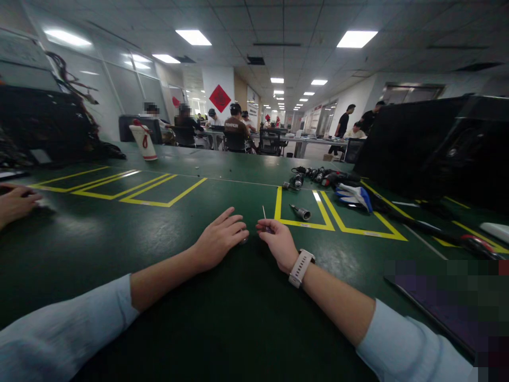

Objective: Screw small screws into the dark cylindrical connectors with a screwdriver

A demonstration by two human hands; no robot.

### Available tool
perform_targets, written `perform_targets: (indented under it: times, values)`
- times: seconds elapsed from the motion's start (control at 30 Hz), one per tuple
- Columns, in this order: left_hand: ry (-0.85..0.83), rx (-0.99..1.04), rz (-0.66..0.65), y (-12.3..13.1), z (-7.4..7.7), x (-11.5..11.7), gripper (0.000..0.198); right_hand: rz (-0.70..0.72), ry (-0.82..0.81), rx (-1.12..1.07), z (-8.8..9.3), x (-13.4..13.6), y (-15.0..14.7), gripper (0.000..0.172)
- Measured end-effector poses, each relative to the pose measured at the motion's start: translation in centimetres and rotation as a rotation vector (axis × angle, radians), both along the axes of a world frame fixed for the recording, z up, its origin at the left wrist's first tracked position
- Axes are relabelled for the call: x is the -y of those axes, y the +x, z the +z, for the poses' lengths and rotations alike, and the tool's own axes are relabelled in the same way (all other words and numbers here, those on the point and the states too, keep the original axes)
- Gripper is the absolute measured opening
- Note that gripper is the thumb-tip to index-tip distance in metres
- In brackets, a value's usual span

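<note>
My right hand (278, 245), with a pale watch on the wrist, pinches a small screwdriver (264, 212). Its thin shaft points up from the fingers, and most of the handle is hidden. Opposite it, my left hand (222, 236) bends its fingers down around a small shiny piece, largely covered by the fingertips and too small to name. A gap separates the two hands above the green tabletop (238, 297). Beyond the right hand, a metal cylindrical connector (304, 213) with a narrow pointed end lies inside a yellow tape outline.
Cables with metal connectors (318, 175) are heaped behind a blue-and-white glove (353, 196) at right. A white cup (143, 140) stands at the back left. Dark cases flank the table. Another person's hand (16, 204) rests at the left edge. People sit farther back.
</note>
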State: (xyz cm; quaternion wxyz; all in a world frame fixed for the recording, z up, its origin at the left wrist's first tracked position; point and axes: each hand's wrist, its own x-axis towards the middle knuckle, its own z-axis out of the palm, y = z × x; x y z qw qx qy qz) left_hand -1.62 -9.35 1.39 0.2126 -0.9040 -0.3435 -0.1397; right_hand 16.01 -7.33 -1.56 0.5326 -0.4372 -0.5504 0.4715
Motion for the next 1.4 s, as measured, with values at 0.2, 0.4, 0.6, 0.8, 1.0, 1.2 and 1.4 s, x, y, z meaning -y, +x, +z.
perform_targets:
  times: [0.2,0.4,0.6,0.8,1.0,1.2,1.4]
  values:
    - [-0.297,0.476,0.135,-1.8,-1.4,-2.3,0.030,0.057,-0.055,-0.107,0.6,0.4,0.1,0.039]
    - [-0.456,0.708,0.146,-2.0,-1.5,-2.5,0.032,0.067,-0.095,-0.154,1.0,0.7,0.1,0.035]
    - [-0.446,0.691,0.137,-2.0,-1.6,-2.4,0.031,0.145,-0.133,-0.330,1.1,0.6,0.4,0.036]
    - [-0.190,0.373,0.104,-1.6,-1.3,-1.7,0.034,0.165,-0.072,-0.322,1.3,0.8,0.1,0.039]
    - [0.000,0.120,0.022,-0.5,-0.5,-0.4,0.030,0.147,-0.061,-0.281,1.4,1.1,0.1,0.020]
    - [0.156,-0.095,-0.035,0.2,-0.1,0.1,0.024,0.118,-0.026,-0.263,1.1,0.9,0.2,0.021]
    - [0.226,-0.159,-0.056,0.6,0.2,0.6,0.026,0.128,-0.053,-0.287,0.9,0.8,0.2,0.020]
